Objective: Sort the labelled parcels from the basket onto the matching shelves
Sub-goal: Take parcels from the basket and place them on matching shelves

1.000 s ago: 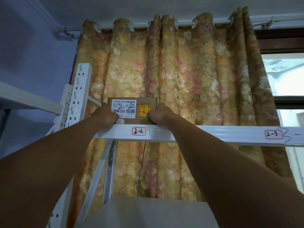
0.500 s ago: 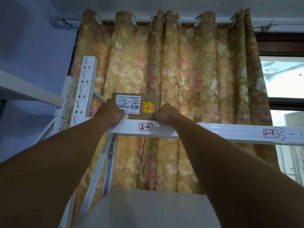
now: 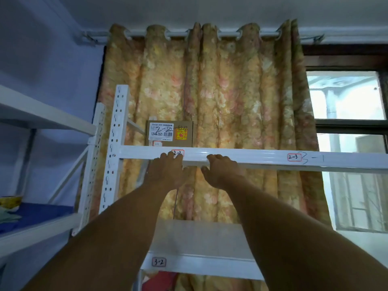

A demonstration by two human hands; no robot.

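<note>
A brown cardboard parcel [image 3: 169, 133] with a white label hand-marked "2-2" and an orange sticker stands on the upper white shelf [image 3: 241, 156], above the red-framed "2-2" tag [image 3: 178, 153]. Neither hand touches the parcel. My left hand [image 3: 168, 171] hangs just below it in front of the shelf's front beam, fingers loose, partly covering the tag. My right hand [image 3: 220, 172] is beside it to the right, at the same beam, fingers spread and empty. The basket is out of view.
A "2-3" tag [image 3: 294, 157] marks the same beam further right. A lower shelf carries a "3-2" tag [image 3: 158, 262]. A perforated white upright [image 3: 117, 133] stands at left, next to another rack [image 3: 42, 118] with a blue mat. Flowered curtain [image 3: 231, 101] and window [image 3: 346, 101] lie behind.
Both hands have let go of the parcel and dropped back below the shelf beam. The parcel stays on the 2-2 shelf. The view has tilted down, so the 3-2 shelf shows.
</note>
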